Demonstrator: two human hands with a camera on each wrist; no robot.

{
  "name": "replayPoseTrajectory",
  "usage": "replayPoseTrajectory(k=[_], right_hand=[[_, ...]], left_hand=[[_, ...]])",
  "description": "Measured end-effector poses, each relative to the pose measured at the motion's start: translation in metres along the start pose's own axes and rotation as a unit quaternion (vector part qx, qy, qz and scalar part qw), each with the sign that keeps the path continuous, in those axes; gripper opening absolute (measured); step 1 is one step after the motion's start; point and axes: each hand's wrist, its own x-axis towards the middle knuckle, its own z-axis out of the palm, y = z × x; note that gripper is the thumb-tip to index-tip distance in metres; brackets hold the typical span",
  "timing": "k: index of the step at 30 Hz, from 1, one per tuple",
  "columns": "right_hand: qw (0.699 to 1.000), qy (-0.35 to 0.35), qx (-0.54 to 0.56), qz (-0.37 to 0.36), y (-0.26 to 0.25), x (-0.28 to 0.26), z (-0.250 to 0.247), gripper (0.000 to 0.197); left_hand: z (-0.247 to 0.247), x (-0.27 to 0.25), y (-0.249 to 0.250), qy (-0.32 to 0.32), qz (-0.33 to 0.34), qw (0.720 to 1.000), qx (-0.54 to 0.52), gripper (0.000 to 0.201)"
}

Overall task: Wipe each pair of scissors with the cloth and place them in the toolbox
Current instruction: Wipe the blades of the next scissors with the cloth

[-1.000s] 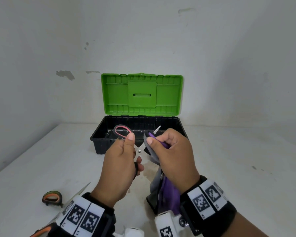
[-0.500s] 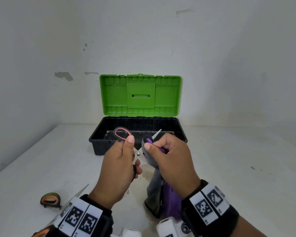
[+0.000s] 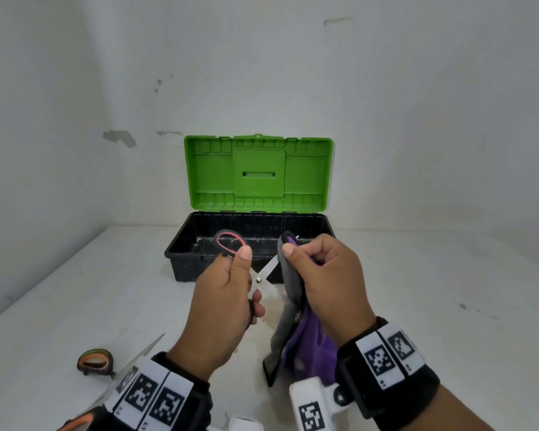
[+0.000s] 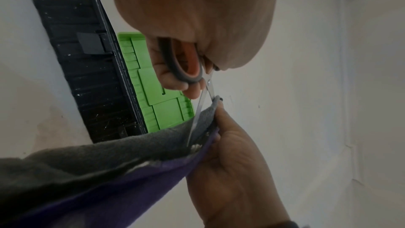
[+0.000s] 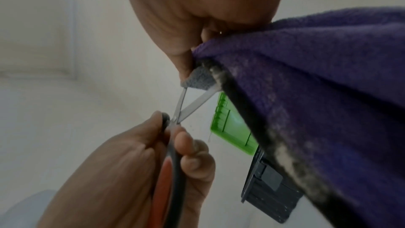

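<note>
My left hand grips the grey-and-red handles of a pair of scissors, blades spread open, in front of the toolbox. My right hand pinches a purple-and-grey cloth folded over the upper blade, near its tip. The left wrist view shows the blades running into the cloth; the right wrist view shows the cloth covering the blade ends. The black toolbox stands with its green lid raised.
A second pair of scissors with orange-lined handles lies on the white table at the lower left, beside my left wrist. Its blade points toward the middle. White walls close in behind and to the left of the toolbox.
My right hand has slid the cloth outward along the upper blade, now covering its tip. The left hand keeps its grip on the handles and has barely moved.
</note>
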Motion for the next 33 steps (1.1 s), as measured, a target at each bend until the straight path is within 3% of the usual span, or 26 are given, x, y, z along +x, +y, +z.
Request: replayPoseTrajectory(k=[5, 9, 15, 21, 26, 33], right_hand=[[0.998, -0.050, -0.026, 0.002, -0.005, -0.012, 0.002, 0.027], [1.000, 0.021, 0.009, 0.020, 0.002, 0.003, -0.004, 0.027], [0.999, -0.040, -0.013, 0.024, -0.003, -0.010, 0.000, 0.027], [1.000, 0.010, 0.008, 0.028, -0.005, -0.002, -0.001, 0.026], [0.999, -0.031, -0.026, 0.028, -0.006, -0.007, -0.006, 0.026], [0.996, 0.047, 0.016, 0.076, -0.011, 0.023, -0.021, 0.022]], left_hand=[[-0.004, 0.002, -0.002, 0.003, -0.006, 1.000, 0.010, 0.043], [-0.003, -0.001, -0.003, -0.009, -0.009, 1.000, 0.008, 0.043], [-0.007, 0.001, -0.005, -0.010, -0.008, 1.000, 0.005, 0.052], [-0.005, 0.001, -0.002, -0.016, 0.002, 1.000, 0.003, 0.050], [-0.008, -0.002, -0.002, -0.014, 0.002, 1.000, 0.008, 0.051], [-0.006, 0.001, -0.009, -0.013, 0.032, 0.997, 0.072, 0.045]])
